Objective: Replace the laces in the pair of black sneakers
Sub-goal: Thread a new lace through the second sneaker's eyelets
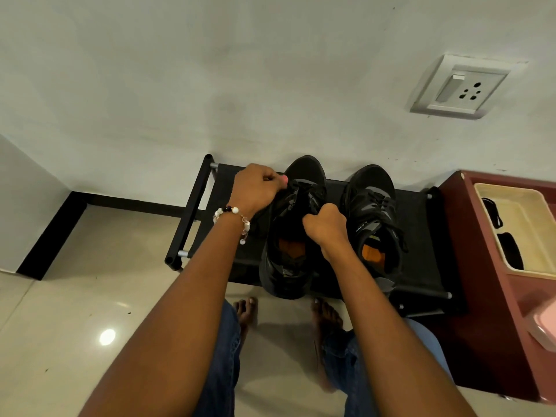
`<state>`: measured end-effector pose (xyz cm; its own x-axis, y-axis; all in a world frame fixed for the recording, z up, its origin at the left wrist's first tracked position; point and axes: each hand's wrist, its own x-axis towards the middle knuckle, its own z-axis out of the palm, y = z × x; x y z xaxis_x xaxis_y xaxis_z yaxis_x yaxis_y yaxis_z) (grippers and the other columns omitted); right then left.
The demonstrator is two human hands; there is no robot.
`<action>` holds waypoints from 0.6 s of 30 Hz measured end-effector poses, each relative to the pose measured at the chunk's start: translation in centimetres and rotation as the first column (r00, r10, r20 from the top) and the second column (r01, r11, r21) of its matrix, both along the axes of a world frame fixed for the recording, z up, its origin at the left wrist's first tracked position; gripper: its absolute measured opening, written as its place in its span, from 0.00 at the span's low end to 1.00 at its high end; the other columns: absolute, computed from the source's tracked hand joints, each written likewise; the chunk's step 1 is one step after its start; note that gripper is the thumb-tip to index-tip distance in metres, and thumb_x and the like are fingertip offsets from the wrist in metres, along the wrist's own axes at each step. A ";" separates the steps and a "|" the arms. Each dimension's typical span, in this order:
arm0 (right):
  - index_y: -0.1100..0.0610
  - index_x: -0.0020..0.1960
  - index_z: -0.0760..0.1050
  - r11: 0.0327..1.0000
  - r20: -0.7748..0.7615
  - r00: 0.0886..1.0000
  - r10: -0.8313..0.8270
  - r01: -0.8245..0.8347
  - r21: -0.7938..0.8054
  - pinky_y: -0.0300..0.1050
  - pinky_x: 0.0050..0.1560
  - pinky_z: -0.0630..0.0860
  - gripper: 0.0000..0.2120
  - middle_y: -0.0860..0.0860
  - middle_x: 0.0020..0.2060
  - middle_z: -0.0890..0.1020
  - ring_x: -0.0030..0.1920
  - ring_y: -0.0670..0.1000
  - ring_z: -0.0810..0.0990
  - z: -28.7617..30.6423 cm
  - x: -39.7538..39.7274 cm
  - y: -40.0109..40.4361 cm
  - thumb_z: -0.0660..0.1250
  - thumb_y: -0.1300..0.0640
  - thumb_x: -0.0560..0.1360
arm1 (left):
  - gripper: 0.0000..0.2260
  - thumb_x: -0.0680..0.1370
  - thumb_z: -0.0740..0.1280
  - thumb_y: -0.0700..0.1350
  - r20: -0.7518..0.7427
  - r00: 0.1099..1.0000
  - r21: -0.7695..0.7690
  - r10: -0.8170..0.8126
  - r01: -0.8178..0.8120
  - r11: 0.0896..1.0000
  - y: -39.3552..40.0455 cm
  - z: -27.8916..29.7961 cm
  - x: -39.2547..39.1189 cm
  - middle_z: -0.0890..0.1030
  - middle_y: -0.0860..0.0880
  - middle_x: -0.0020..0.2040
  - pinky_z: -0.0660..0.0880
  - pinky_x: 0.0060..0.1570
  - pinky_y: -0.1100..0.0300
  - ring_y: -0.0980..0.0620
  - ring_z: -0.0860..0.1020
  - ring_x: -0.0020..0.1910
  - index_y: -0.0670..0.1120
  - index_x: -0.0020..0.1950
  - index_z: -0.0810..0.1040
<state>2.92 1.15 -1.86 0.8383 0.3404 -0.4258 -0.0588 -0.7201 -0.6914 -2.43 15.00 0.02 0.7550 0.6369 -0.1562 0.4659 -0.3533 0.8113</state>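
Two black mesh sneakers sit side by side on the low black fabric-topped shoe rack (421,236), toes to the wall: the laced right sneaker (373,218) near the rack's right end, the left sneaker (288,254) at its middle, heel over the front edge. Both hands are on that middle shoe! The left hand (255,188), a beaded bracelet (231,219) at its wrist, pinches black lace (296,185) at the tongue, while the right hand (325,225) clenches on the lacing area's right side.

Soft, even indoor light. 1 bright glare spot shines on the glossy floor (107,337). The sneakers (370,212) sit dark, detail lost. Wide-angle bending warps the edges; slightly soft overall.
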 end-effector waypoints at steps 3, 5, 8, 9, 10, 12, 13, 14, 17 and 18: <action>0.56 0.34 0.58 1.000 0.000 1.000 0.000 0.001 0.010 0.46 0.30 0.59 0.16 0.52 0.31 0.66 0.30 0.51 0.62 -0.1 0.0 0.1 0.62 0.64 0.75 | 0.12 0.80 0.66 0.46 0.192 0.955 -0.445 0.224 -0.118 0.888 0.1 0.8 0.1 0.80 0.51 0.36 0.68 0.30 0.64 0.56 0.74 0.32 0.47 0.38 0.82; 0.57 0.34 0.59 1.000 0.005 1.000 -0.012 0.012 0.014 0.45 0.29 0.60 0.16 0.52 0.31 0.67 0.30 0.50 0.63 -0.1 -0.1 0.1 0.62 0.64 0.75 | 0.17 0.82 0.61 0.46 0.306 0.886 -0.644 0.348 -0.077 0.761 0.6 1.2 0.2 0.80 0.46 0.41 0.65 0.28 0.61 0.54 0.74 0.35 0.48 0.35 0.81; 0.57 0.34 0.61 0.998 0.012 0.999 -0.044 0.044 0.036 0.43 0.28 0.61 0.15 0.52 0.32 0.68 0.30 0.50 0.65 -0.2 -0.3 0.2 0.62 0.63 0.76 | 0.15 0.83 0.57 0.47 0.386 0.766 -0.879 0.514 0.136 0.457 0.9 2.2 -0.1 0.81 0.48 0.41 0.69 0.38 0.57 0.51 0.79 0.39 0.48 0.39 0.74; 0.57 0.34 0.61 0.997 0.014 0.998 -0.061 0.060 0.046 0.43 0.28 0.61 0.15 0.52 0.32 0.68 0.30 0.50 0.65 -0.2 -0.4 0.2 0.62 0.63 0.76 | 0.14 0.83 0.56 0.48 0.376 0.729 -0.916 0.573 0.197 0.351 0.9 2.6 -0.1 0.80 0.49 0.37 0.73 0.44 0.54 0.51 0.78 0.37 0.48 0.39 0.72; 0.57 0.34 0.61 0.996 0.018 0.997 -0.079 0.077 0.054 0.43 0.28 0.61 0.15 0.52 0.32 0.68 0.30 0.49 0.65 -0.3 -0.5 0.3 0.62 0.63 0.76 | 0.14 0.83 0.56 0.48 0.359 0.691 -0.933 0.627 0.246 0.263 0.9 2.9 -0.2 0.77 0.50 0.33 0.76 0.47 0.51 0.52 0.76 0.33 0.48 0.39 0.71; 0.57 0.34 0.60 0.992 0.037 0.993 -0.110 0.108 0.062 0.43 0.28 0.61 0.15 0.52 0.32 0.68 0.29 0.49 0.64 -0.6 -0.7 0.4 0.62 0.63 0.76 | 0.15 0.83 0.56 0.49 0.324 0.633 -0.941 0.703 0.295 0.168 1.1 3.4 -0.3 0.71 0.51 0.29 0.78 0.40 0.56 0.54 0.68 0.27 0.47 0.38 0.71; 0.57 0.34 0.60 0.992 0.050 0.992 -0.118 0.115 0.060 0.43 0.28 0.62 0.15 0.52 0.32 0.68 0.29 0.50 0.64 -0.8 -0.7 0.5 0.62 0.64 0.77 | 0.15 0.83 0.56 0.49 0.313 0.618 -0.942 0.722 0.300 0.151 1.3 3.5 -0.4 0.69 0.51 0.28 0.74 0.33 0.62 0.55 0.65 0.25 0.47 0.38 0.70; 0.57 0.34 0.60 0.992 0.063 0.991 -0.121 0.118 0.054 0.43 0.28 0.62 0.16 0.52 0.32 0.68 0.29 0.50 0.65 -0.9 -0.7 0.6 0.62 0.64 0.77 | 0.15 0.83 0.56 0.48 0.307 0.604 -0.942 0.735 0.305 0.143 1.6 3.7 -0.5 0.68 0.52 0.27 0.68 0.28 0.65 0.55 0.62 0.24 0.47 0.37 0.70; 0.56 0.34 0.60 0.995 0.098 0.990 -0.102 0.101 0.011 0.42 0.27 0.62 0.17 0.52 0.32 0.68 0.29 0.50 0.65 -1.2 -0.6 0.6 0.62 0.64 0.78 | 0.16 0.83 0.56 0.47 0.294 0.553 -0.941 0.780 0.309 0.136 1.9 3.9 -0.8 0.64 0.52 0.25 0.58 0.23 0.66 0.56 0.58 0.21 0.46 0.35 0.67; 0.56 0.34 0.60 0.996 0.105 0.990 -0.092 0.093 -0.001 0.42 0.27 0.61 0.17 0.52 0.32 0.67 0.29 0.49 0.65 -1.2 -0.6 0.6 0.62 0.64 0.78 | 0.17 0.82 0.56 0.48 0.290 0.541 -0.944 0.789 0.297 0.144 1.7 4.0 -0.9 0.63 0.52 0.25 0.56 0.23 0.66 0.56 0.57 0.21 0.46 0.34 0.67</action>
<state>2.27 1.76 -3.02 0.9060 0.2574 -0.3361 -0.0530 -0.7186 -0.6934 -3.29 16.74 4.00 0.7208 0.5938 -0.3574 -0.4908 0.8015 0.3417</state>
